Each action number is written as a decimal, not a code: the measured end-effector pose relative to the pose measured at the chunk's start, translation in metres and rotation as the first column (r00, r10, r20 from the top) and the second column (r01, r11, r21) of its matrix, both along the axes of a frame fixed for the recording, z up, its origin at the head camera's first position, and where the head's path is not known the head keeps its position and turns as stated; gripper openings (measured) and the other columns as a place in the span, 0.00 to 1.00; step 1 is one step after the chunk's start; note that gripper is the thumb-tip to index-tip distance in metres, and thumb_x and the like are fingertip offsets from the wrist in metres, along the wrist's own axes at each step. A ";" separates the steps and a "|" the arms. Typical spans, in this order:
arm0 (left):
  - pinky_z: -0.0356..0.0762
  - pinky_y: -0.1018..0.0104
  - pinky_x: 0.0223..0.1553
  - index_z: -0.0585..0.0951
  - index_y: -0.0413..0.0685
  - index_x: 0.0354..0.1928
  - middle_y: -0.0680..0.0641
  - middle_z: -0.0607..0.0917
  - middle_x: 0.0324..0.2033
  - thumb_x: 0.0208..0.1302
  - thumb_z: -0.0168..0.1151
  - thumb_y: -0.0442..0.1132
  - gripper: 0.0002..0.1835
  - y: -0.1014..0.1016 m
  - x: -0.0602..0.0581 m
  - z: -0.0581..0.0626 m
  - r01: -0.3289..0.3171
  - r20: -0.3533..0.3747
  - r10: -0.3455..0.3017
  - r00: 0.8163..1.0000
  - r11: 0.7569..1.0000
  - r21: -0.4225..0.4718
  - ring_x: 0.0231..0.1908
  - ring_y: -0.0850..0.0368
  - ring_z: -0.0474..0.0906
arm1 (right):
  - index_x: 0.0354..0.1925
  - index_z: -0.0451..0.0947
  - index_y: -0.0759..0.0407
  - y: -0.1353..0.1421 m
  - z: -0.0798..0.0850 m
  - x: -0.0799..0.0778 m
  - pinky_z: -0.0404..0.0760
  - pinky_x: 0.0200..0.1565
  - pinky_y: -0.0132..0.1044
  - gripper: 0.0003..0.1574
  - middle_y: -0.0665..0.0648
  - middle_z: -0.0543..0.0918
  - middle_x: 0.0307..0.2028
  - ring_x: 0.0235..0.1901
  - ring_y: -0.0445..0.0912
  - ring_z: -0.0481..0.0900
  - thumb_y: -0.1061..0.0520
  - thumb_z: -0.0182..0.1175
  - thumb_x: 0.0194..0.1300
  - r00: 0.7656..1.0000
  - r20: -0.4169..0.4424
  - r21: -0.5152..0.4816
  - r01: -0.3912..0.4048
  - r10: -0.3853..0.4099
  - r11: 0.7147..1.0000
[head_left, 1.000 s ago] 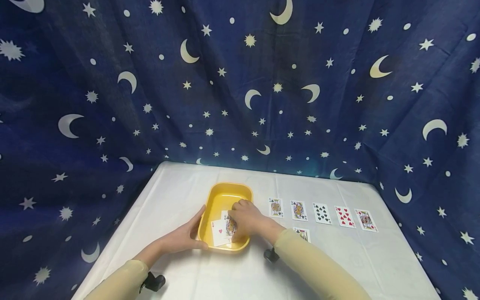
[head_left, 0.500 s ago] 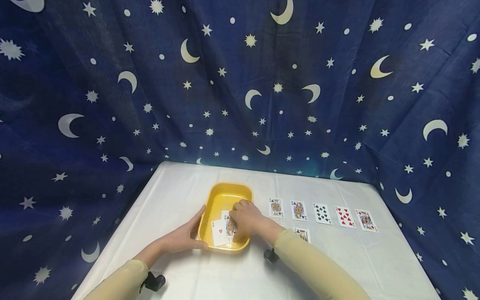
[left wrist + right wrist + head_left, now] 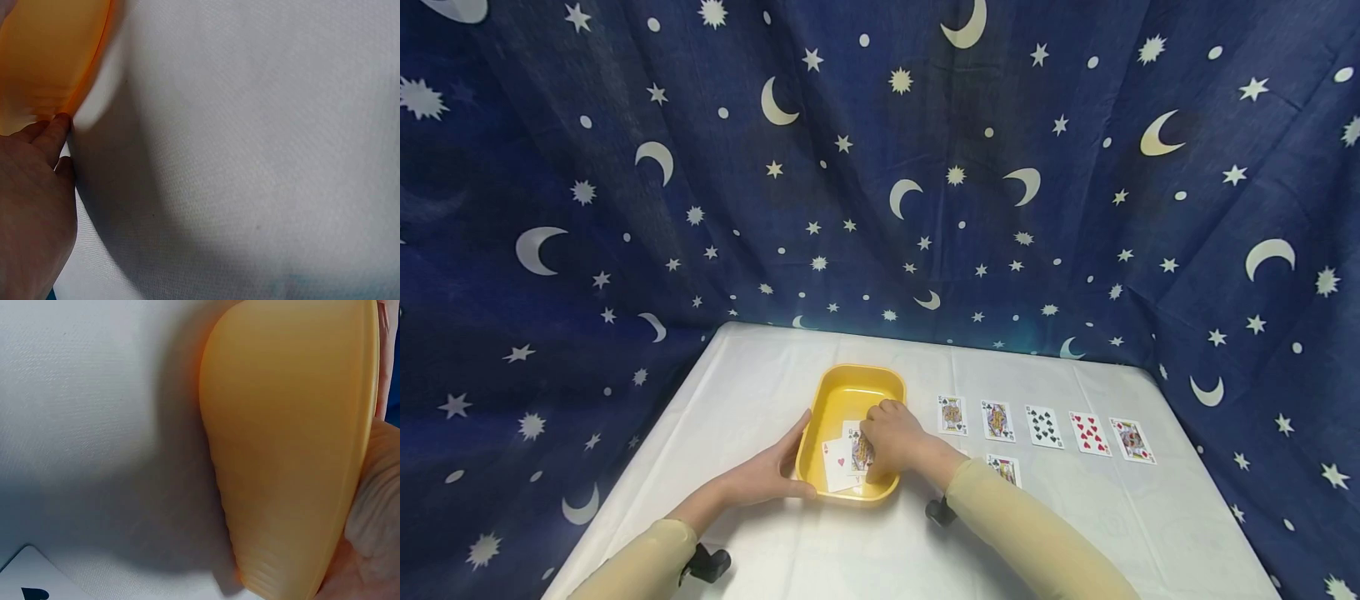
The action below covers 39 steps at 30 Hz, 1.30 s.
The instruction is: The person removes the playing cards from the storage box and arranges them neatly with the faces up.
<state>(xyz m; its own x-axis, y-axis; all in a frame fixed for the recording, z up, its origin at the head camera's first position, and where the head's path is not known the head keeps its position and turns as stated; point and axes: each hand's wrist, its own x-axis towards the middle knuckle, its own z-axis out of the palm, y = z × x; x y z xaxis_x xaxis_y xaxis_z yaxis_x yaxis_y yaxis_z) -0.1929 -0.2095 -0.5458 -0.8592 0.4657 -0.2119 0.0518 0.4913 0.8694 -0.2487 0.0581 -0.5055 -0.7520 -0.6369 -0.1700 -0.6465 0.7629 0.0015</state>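
A yellow tray (image 3: pixel 830 392) stands on the white-covered table. In it lie overlapping playing cards: an ace of hearts (image 3: pixel 835 477) at the left and a black-suited face card (image 3: pixel 856 454) beside it. My left hand (image 3: pixel 767 473) rests against the tray's left side, fingers fairly straight along the wall and thumb at the front corner. My right hand (image 3: pixel 895 437) reaches over the right rim, curled fingers and thumb around the face card; its fingertips are mostly hidden. From the right wrist, the tray's outer wall (image 3: pixel 287 437) covers most of that hand (image 3: pixel 375 506).
Face up in a row right of the tray lie several cards, including a black king (image 3: pixel 952 415), a black spot card (image 3: pixel 1045 427) and a heart card (image 3: pixel 1090 433). Another face card (image 3: pixel 1003 468) shows partly behind the right sleeve (image 3: pixel 1030 525). A dark-blue starry curtain (image 3: pixel 850 167) hangs behind.
My right hand shifts very slightly over the cards. The left hand, the tray and the cards on the table stay in place.
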 end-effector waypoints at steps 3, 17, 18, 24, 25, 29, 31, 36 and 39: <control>0.47 0.46 0.77 0.34 0.71 0.82 0.54 0.40 0.81 0.56 0.79 0.52 0.68 0.000 0.000 -0.001 0.001 -0.002 -0.001 1.000 1.000 -0.004 0.80 0.51 0.40 | 0.47 0.83 0.51 -0.001 0.001 0.001 0.67 0.67 0.43 0.41 0.49 0.78 0.47 0.49 0.45 0.68 0.31 0.80 0.39 1.000 0.002 0.009 0.005 -0.005 1.000; 0.48 0.44 0.77 0.35 0.69 0.82 0.52 0.41 0.82 0.55 0.79 0.53 0.68 0.000 0.002 0.003 -0.005 -0.013 0.005 1.000 1.000 -0.001 0.80 0.48 0.40 | 0.38 0.78 0.48 -0.003 0.001 0.001 0.69 0.65 0.43 0.34 0.46 0.75 0.40 0.45 0.44 0.66 0.33 0.81 0.40 1.000 0.007 -0.007 0.007 -0.007 1.000; 0.48 0.44 0.77 0.35 0.69 0.82 0.52 0.41 0.82 0.55 0.79 0.53 0.68 0.000 0.003 0.003 -0.005 -0.015 0.005 1.000 1.000 -0.002 0.80 0.48 0.41 | 0.38 0.78 0.48 -0.003 0.001 0.001 0.69 0.65 0.43 0.35 0.46 0.74 0.40 0.44 0.44 0.66 0.33 0.81 0.40 1.000 0.005 -0.008 0.006 -0.006 1.000; 0.48 0.45 0.77 0.35 0.68 0.82 0.52 0.40 0.82 0.56 0.79 0.53 0.68 0.001 0.002 0.003 0.001 -0.023 -0.001 1.000 1.000 -0.005 0.80 0.49 0.40 | 0.42 0.75 0.49 -0.003 -0.001 0.000 0.67 0.66 0.44 0.38 0.46 0.73 0.38 0.45 0.45 0.65 0.33 0.81 0.40 1.000 0.007 0.004 0.002 -0.002 1.000; 0.48 0.45 0.77 0.35 0.68 0.82 0.52 0.40 0.82 0.56 0.79 0.53 0.68 0.000 0.002 0.003 0.002 -0.023 -0.002 1.000 1.000 -0.005 0.80 0.49 0.40 | 0.43 0.75 0.49 -0.003 -0.001 0.000 0.67 0.67 0.45 0.39 0.45 0.73 0.37 0.44 0.45 0.66 0.33 0.81 0.40 1.000 0.010 0.006 0.002 -0.002 1.000; 0.48 0.44 0.77 0.35 0.68 0.82 0.51 0.41 0.82 0.56 0.79 0.53 0.68 0.000 0.002 0.003 0.001 -0.023 -0.001 1.000 1.000 -0.007 0.80 0.49 0.41 | 0.44 0.75 0.50 -0.004 0.001 0.002 0.62 0.71 0.49 0.40 0.46 0.73 0.36 0.44 0.46 0.66 0.34 0.81 0.40 1.000 0.015 0.012 -0.001 0.001 1.000; 0.49 0.44 0.77 0.35 0.68 0.82 0.51 0.41 0.82 0.56 0.79 0.53 0.68 0.000 0.002 0.002 -0.001 -0.022 0.001 1.000 1.000 -0.009 0.80 0.48 0.41 | 0.45 0.76 0.51 -0.004 0.002 0.002 0.62 0.72 0.51 0.41 0.47 0.73 0.37 0.45 0.46 0.67 0.33 0.80 0.40 1.000 0.002 0.025 -0.015 0.015 1.000; 0.49 0.45 0.77 0.35 0.69 0.82 0.51 0.42 0.82 0.56 0.79 0.52 0.67 0.000 0.001 0.002 -0.002 -0.022 0.002 1.000 1.000 -0.006 0.79 0.49 0.42 | 0.47 0.76 0.51 -0.003 0.001 0.001 0.60 0.73 0.54 0.41 0.48 0.73 0.40 0.48 0.47 0.67 0.36 0.79 0.38 0.998 -0.022 0.048 -0.054 0.055 0.997; 0.49 0.44 0.77 0.35 0.68 0.82 0.50 0.42 0.82 0.56 0.79 0.52 0.67 0.000 0.001 0.002 0.006 -0.025 -0.006 1.000 1.000 0.004 0.79 0.48 0.43 | 0.46 0.76 0.50 -0.002 0.000 0.002 0.59 0.74 0.55 0.40 0.48 0.72 0.40 0.49 0.47 0.67 0.37 0.79 0.36 0.997 -0.018 0.048 -0.068 0.068 0.997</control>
